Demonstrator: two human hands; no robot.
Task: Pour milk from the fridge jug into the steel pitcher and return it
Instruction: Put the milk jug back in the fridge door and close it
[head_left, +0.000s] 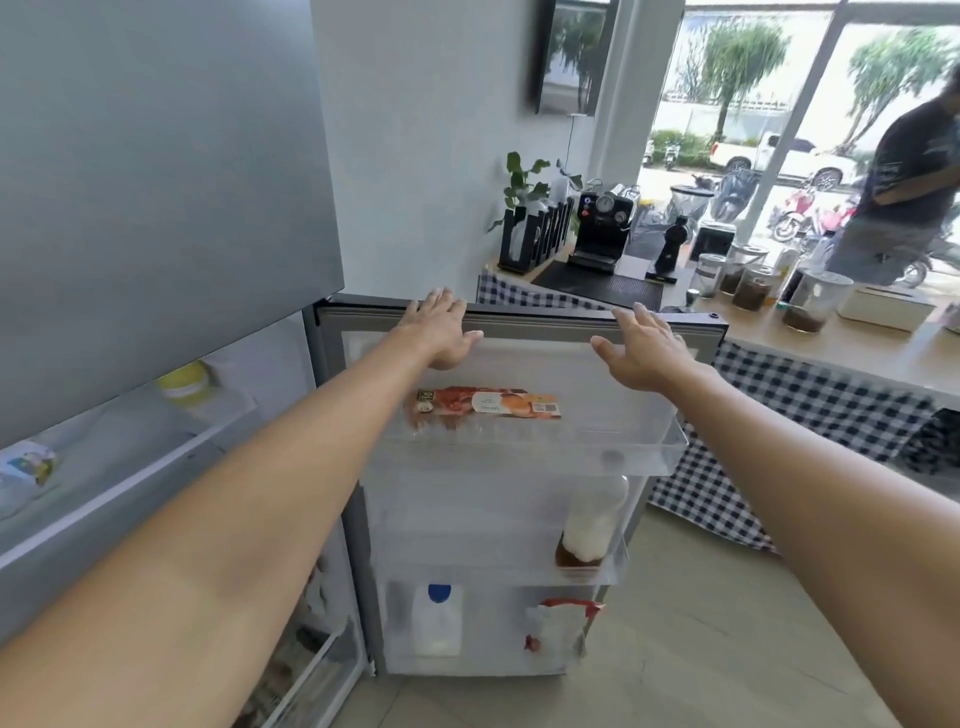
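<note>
The lower fridge door (519, 467) stands open, filling the centre of view, its top edge near 12 o'clock. The left hand (441, 332) lies flat on that edge, fingers straight; the right hand (641, 348), at 1 o'clock, is spread wide beside it, fingertips at the edge. The counter (831, 353) with checked cloth runs at 2 o'clock, an espresso machine (602, 228) on it. In the door's lowest bin, at 6 o'clock, stands the blue-capped milk jug (439, 621). A white bottle (592, 525) sits 1 bin higher.
</note>
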